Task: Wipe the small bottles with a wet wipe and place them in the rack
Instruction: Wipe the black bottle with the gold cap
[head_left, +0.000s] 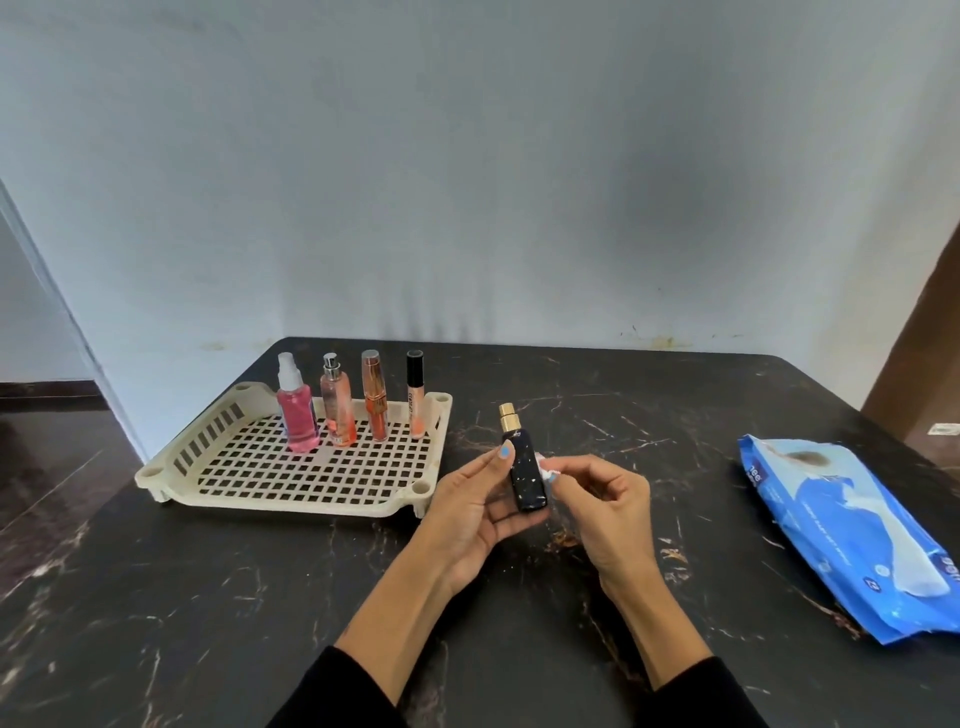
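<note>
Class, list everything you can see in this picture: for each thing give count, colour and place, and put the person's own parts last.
rack: one, cream, left on the table.
bottles in the rack: four, pink to orange, upright along its far edge.
dark bottle: one, navy speckled with a gold cap, held between both hands.
wet wipe: one, white, small piece beside the dark bottle.
wipe pack: one, blue, right on the table.
table: one, black marbled.
left hand: grips the dark bottle.
right hand: pinches the wet wipe.

Both forearms reach forward — left hand (480, 499) curled in a grip, right hand (602, 499) pinching.
</note>
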